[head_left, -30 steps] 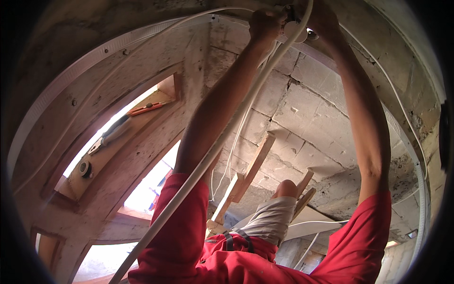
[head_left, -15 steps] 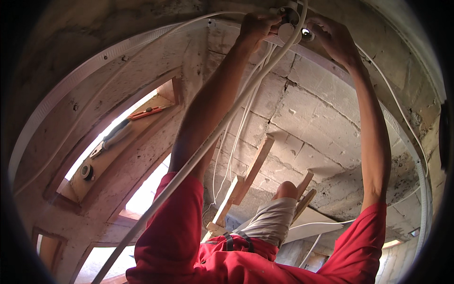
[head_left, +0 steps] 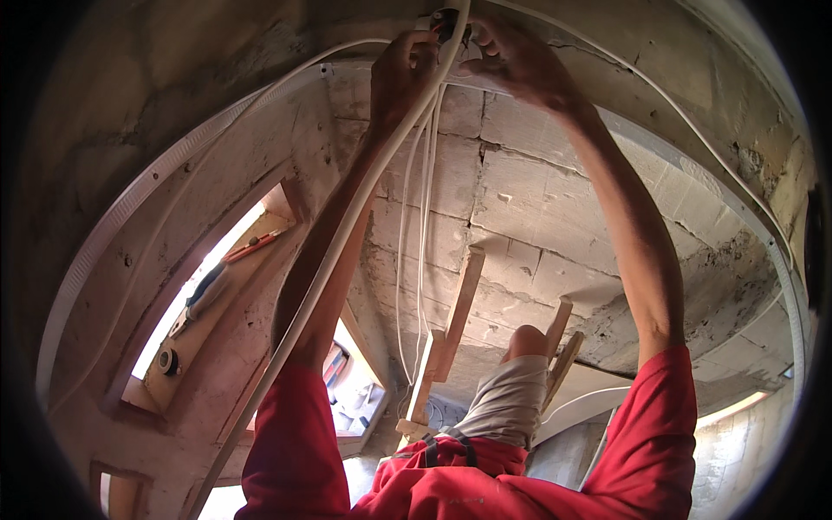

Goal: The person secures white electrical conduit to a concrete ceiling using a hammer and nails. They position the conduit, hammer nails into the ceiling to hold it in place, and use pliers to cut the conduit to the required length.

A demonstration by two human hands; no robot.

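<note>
Both my arms reach up to a small box (head_left: 445, 24) with a dark inside and wires, at the top of the view on the metal strip. My left hand (head_left: 403, 71) is at its left side with fingers curled in; what they grip is hidden. My right hand (head_left: 513, 59) is at its right side, fingers bent and thumb turned toward the box, around a pale piece that I cannot make out. A thick white cable (head_left: 368, 186) passes between my hands and runs down across my left arm. Several thin white cables (head_left: 427, 173) hang below the box.
A perforated metal strip (head_left: 117, 204) curves along the wall. In the left window recess lie hand tools (head_left: 204, 290) and a roll of tape (head_left: 168, 360). Wooden beams (head_left: 459, 299) rise beside my knee (head_left: 526, 341). A block wall (head_left: 537, 199) stands ahead.
The view has shifted, so the box and hands appear further left. My right hand has closed in on the box. The round white cover and shiny round part seen before are now mostly hidden.
</note>
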